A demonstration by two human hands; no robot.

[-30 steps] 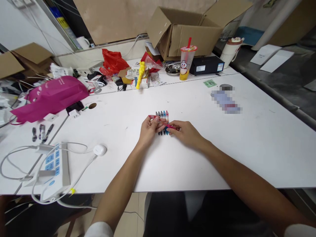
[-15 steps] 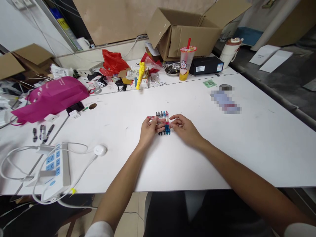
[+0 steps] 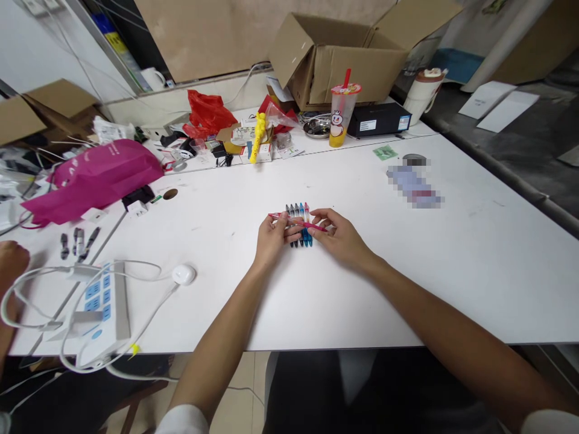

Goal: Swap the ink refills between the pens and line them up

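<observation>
A slim pink pen (image 3: 313,226) slants across between my two hands, just above the table. My left hand (image 3: 270,240) pinches its clear left part with thumb and fingers. On the pink right end, the fingers of my right hand (image 3: 337,236) are closed. Beneath the pen, several pens (image 3: 296,208) lie side by side in a row, with grey, blue and pink ends at the top and dark and blue ends below. My fingers cover their middles. Whether the pink pen is one piece or two parts meeting is too small to tell.
Another person's hand (image 3: 12,262) is at the left edge, by a white power strip (image 3: 118,313) with looped cables. A round white plug (image 3: 183,275) lies near my left forearm. A drink cup (image 3: 344,117), black box (image 3: 379,120) and open carton (image 3: 353,72) stand behind.
More of the pink pen's right end now shows, reaching into my right hand's fingers. My left hand has barely moved. Another person's hand has appeared at the left edge.
</observation>
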